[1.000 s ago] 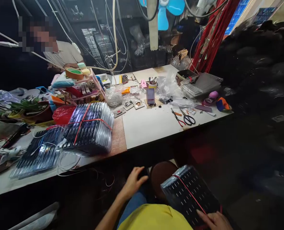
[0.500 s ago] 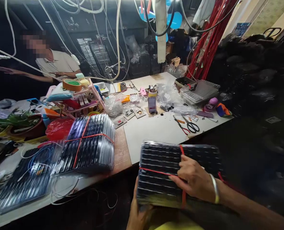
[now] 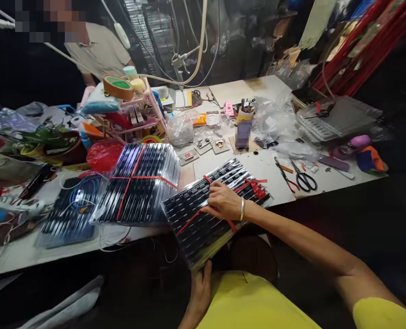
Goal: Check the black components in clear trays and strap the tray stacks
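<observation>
A tied bundle point(image 3: 196, 235) of flat clear-plastic packs with rows of black strips is held aslant at the table's front edge. Red cord point(image 3: 191, 223) crosses it, with a red knot or tuft point(image 3: 257, 188) near its right end. My right hand point(image 3: 225, 201), with a bangle on the wrist, is closed on the cord at the crossing on top. My left hand point(image 3: 201, 281) holds the bundle's lower edge from below, thumb up along the side; its other fingers are mostly hidden. Close by on the left lies a similar bundle point(image 3: 151, 201), also bound with red cord.
Further left is a dark flat pack point(image 3: 65, 224) with a blue cable on it. Pliers point(image 3: 287, 176) and black scissors point(image 3: 303, 176) lie at the right. A pink rack point(image 3: 155, 109) and a pen cup point(image 3: 245, 114) stand behind. A person point(image 3: 100, 45) is across the table.
The bundle in my hands has moved left towards the other bundle and turned, its right end now higher. My view has shifted downward. My right hand keeps its grip on the cord.
</observation>
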The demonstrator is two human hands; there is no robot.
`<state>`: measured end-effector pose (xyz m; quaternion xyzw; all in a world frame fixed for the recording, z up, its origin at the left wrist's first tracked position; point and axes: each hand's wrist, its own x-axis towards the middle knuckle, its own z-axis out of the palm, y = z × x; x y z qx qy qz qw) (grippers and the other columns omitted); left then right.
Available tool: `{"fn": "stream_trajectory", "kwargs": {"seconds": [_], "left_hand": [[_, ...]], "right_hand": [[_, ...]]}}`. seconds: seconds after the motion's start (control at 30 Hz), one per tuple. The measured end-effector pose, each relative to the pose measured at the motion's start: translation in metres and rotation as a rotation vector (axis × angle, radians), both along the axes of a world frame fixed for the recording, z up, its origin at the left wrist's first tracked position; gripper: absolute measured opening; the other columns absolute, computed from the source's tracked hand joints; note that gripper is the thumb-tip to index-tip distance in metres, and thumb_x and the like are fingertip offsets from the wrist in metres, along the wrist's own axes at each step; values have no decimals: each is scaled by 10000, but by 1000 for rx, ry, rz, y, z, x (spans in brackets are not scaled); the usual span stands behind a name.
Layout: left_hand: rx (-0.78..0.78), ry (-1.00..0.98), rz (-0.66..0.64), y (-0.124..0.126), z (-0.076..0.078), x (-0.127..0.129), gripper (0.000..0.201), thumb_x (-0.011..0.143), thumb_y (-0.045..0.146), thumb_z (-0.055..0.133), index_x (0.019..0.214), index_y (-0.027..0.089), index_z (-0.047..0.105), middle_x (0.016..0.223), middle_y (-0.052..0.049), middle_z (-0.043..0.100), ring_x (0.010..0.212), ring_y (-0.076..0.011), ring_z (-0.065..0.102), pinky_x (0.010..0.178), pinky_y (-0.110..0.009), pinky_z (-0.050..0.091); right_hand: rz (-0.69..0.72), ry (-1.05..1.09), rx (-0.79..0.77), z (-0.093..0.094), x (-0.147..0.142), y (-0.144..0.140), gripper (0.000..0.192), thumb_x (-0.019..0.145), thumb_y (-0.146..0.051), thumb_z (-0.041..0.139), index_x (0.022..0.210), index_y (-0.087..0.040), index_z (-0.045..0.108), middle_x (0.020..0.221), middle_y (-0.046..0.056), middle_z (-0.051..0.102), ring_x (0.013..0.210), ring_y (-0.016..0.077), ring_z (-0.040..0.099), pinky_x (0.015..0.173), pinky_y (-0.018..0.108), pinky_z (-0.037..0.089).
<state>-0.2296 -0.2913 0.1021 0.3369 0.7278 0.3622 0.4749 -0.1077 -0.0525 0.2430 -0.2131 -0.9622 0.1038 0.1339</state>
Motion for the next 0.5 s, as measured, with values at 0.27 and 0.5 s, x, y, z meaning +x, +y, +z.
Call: {"fn": "stream_trajectory", "kwargs": {"seconds": [0.27, 0.5], "left_hand": [[130, 157, 10, 2, 45, -33, 672, 854, 438, 524, 1420, 240, 223, 1414, -110, 376, 1275, -249, 414, 1051, -415, 359], [632, 786, -265, 39, 104, -28, 379, 820, 225, 605, 1183, 234, 496, 1200, -102, 461, 1193, -277, 444, 1006, -492, 371]], "right_hand": [[-793, 671, -166, 5, 89, -43, 136, 889, -270, 498, 825, -211, 602, 874, 54, 614, 883, 194, 570, 842, 363, 411], [-1064, 722, -323, -34, 165, -92, 160, 850, -306, 528, 796, -191, 625, 811, 57, 591, 780, 193, 540, 749, 352, 425]]}}
